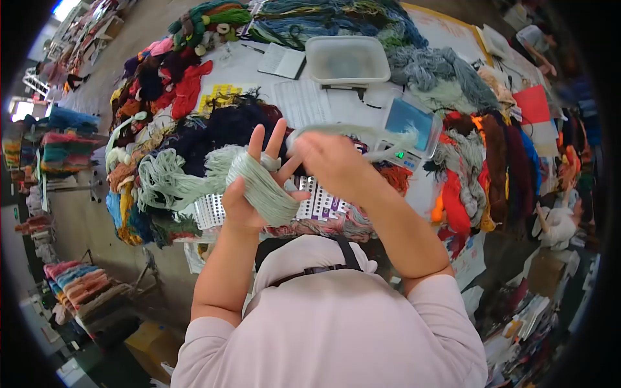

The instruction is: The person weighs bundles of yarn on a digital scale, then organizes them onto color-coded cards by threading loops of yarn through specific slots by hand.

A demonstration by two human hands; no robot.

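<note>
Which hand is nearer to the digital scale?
Right. The right hand is just left of the digital scale; the left hand, wrapped in pale green yarn, is farther left.

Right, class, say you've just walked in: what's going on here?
A person has pale green yarn looped around their spread left hand. Their right hand is beside it, at a similar pale length; its grip is unclear. Coloured yarn heaps surround them on the table, with a plastic tub beyond.

Head cam, fwd + down (hands close).
</note>
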